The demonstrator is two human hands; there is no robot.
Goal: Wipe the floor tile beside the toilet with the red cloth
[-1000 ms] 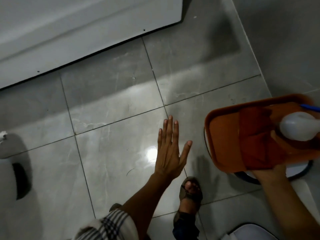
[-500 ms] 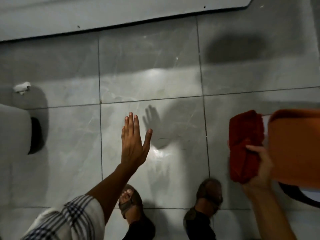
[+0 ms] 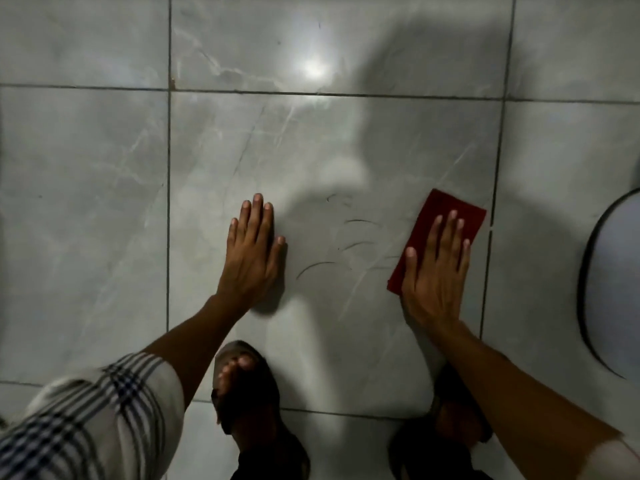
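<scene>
The folded red cloth (image 3: pixel 448 211) lies flat on the grey marbled floor tile (image 3: pixel 329 150), near the tile's right grout line. My right hand (image 3: pixel 434 271) presses down on the cloth with fingers stretched out, covering its lower half. To the left, my left hand (image 3: pixel 252 258) rests palm-down on the same tile, bare and holding nothing. Between the two hands, a few thin dark hairs (image 3: pixel 349 244) lie on the tile.
A white rounded fixture with a dark rim (image 3: pixel 620 278), likely the toilet base, fills the right edge. My sandalled feet (image 3: pixel 242 382) (image 3: pixel 457 410) stand at the tile's near edge. A bright light glare (image 3: pixel 313 69) sits on the far tile.
The view has dropped close to the floor. My right hand brought the red cloth down from the orange tray onto the tile. My left hand went from hovering to flat on the tile.
</scene>
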